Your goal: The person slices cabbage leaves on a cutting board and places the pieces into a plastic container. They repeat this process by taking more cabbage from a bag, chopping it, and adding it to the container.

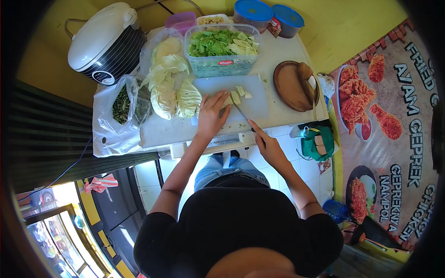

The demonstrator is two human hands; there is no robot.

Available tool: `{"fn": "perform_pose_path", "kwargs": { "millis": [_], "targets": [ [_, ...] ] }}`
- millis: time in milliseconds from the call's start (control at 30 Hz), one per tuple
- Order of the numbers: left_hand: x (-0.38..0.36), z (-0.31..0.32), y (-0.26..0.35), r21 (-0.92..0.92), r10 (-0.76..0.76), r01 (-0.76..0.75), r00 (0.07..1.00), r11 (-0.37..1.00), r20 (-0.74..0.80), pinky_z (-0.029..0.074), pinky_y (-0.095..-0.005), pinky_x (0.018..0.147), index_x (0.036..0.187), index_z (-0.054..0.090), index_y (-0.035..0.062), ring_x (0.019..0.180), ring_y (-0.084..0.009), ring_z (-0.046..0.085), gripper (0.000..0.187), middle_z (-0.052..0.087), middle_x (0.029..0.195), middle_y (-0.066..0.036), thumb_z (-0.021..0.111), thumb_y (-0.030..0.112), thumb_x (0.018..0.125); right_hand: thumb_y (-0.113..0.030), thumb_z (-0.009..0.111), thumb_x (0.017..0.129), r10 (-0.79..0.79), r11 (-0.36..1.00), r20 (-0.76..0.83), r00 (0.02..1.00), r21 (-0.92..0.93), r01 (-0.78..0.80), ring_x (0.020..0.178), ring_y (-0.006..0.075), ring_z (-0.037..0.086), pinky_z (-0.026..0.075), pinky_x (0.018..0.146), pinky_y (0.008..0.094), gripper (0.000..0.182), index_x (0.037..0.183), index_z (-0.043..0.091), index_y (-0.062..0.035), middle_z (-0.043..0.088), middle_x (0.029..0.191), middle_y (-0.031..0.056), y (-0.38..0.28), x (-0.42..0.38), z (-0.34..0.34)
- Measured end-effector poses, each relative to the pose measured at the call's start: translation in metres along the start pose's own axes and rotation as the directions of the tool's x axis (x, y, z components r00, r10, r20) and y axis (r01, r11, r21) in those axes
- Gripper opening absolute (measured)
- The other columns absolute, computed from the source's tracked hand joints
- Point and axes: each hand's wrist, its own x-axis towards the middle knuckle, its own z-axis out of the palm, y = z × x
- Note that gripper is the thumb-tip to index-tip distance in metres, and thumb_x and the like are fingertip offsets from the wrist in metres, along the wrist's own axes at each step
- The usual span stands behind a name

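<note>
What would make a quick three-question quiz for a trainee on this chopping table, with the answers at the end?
1. Which hand holds the knife?
2. True or false: the tub of greens is uncovered.
3. The lids on the two round jars are: a) red, b) blue, c) white.

Key: 1, the right hand; 2, true; 3, b.

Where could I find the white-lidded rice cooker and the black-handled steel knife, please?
White-lidded rice cooker (pixel 103 34): head view, on its white lid.
Black-handled steel knife (pixel 240 110): head view, on its blade.
</note>
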Motion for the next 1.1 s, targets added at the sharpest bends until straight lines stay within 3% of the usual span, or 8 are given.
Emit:
{"fn": "perform_pose_path", "kwargs": {
  "millis": [200,433,500,633,700,833,900,1100],
  "targets": [
    [-0.002,0.002,-0.002,0.197,0.202,-0.227,0.970,0.954,0.138,0.019,-0.0554,0.113,0.121,0.064,0.0142,0.127,-0.0214,0.050,0.031,0.059,0.130,-0.001,0.058,0.021,0.091,-0.017,0.045,0.101,0.074,0.997,-0.084,0.994,0.039,-0.071,0.059,0.0294,0.061,0.048,0.063,0.0361,0.048,0.147,0.037,-0.0289,0.058,0.068,0.0219,0.004,-0.014,-0.015],
    [-0.001,0.000,0.006,0.213,0.162,-0.211,0.961,0.954,0.226,0.008,-0.0610,0.114,0.124,0.063,0.0174,0.128,-0.0227,0.046,0.034,0.059,0.125,0.000,0.061,0.024,0.090,-0.019,0.044,0.102,0.098,0.986,-0.131,0.987,0.151,-0.078,0.061,0.0154,0.051,0.046,0.066,0.0309,0.045,0.146,0.039,-0.0265,0.054,0.067,0.0172,-0.005,-0.009,-0.018],
    [0.002,-0.003,0.011,0.205,0.148,-0.197,0.962,0.959,0.230,0.007,-0.0622,0.113,0.123,0.064,0.0171,0.127,-0.0233,0.047,0.034,0.059,0.123,0.000,0.061,0.026,0.090,-0.017,0.044,0.103,0.163,0.967,-0.094,0.982,0.211,-0.140,0.068,0.0100,0.042,0.043,0.068,0.0246,0.043,0.146,0.042,-0.0224,0.054,0.076,0.0070,-0.016,-0.003,-0.018],
    [0.011,-0.001,0.009,0.173,0.180,-0.210,0.969,0.962,0.170,0.006,-0.0629,0.113,0.122,0.064,0.0170,0.127,-0.0230,0.047,0.033,0.059,0.123,0.001,0.061,0.025,0.090,-0.019,0.044,0.103,0.111,0.963,-0.159,0.981,0.262,-0.066,0.073,0.0107,0.046,0.045,0.073,0.0256,0.042,0.145,0.043,-0.0217,0.061,0.088,0.0118,-0.013,0.007,-0.010],
    [0.012,0.002,0.002,0.171,0.258,-0.303,0.935,0.937,0.245,0.004,-0.0640,0.113,0.121,0.064,0.0172,0.127,-0.0228,0.047,0.032,0.059,0.124,0.001,0.062,0.024,0.089,-0.019,0.044,0.103,0.120,0.963,-0.158,0.980,0.260,-0.076,0.078,0.0115,0.049,0.046,0.077,0.0264,0.042,0.145,0.043,-0.0218,0.064,0.100,0.0155,-0.012,0.008,-0.010],
    [0.009,-0.002,0.008,0.184,0.279,-0.330,0.925,0.926,0.256,0.006,-0.0673,0.112,0.117,0.065,0.0140,0.126,-0.0217,0.047,0.030,0.060,0.120,0.000,0.061,0.025,0.089,-0.019,0.044,0.103,0.115,0.959,-0.159,0.981,0.276,-0.068,0.080,0.0121,0.051,0.046,0.078,0.0270,0.042,0.145,0.043,-0.0215,0.065,0.101,0.0157,-0.009,0.007,-0.009],
    [0.003,-0.002,0.015,0.188,0.254,-0.308,0.930,0.933,0.266,0.007,-0.0676,0.112,0.118,0.065,0.0128,0.121,-0.0225,0.049,0.032,0.059,0.115,-0.001,0.061,0.026,0.089,-0.021,0.043,0.103,0.064,0.964,-0.190,0.980,0.264,-0.012,0.068,0.0138,0.048,0.046,0.071,0.0289,0.043,0.146,0.041,-0.0236,0.054,0.071,0.0133,-0.003,0.007,-0.005],
    [-0.009,-0.001,0.039,0.201,0.103,-0.154,0.964,0.967,0.245,0.008,-0.0653,0.112,0.125,0.063,0.0119,0.115,-0.0262,0.049,0.040,0.055,0.114,-0.003,0.063,0.028,0.089,-0.020,0.044,0.103,0.139,0.957,-0.107,0.985,0.271,-0.106,0.067,0.0132,0.047,0.045,0.071,0.0278,0.043,0.146,0.041,-0.0230,0.052,0.070,0.0127,-0.016,0.004,-0.007]
  ]
}}
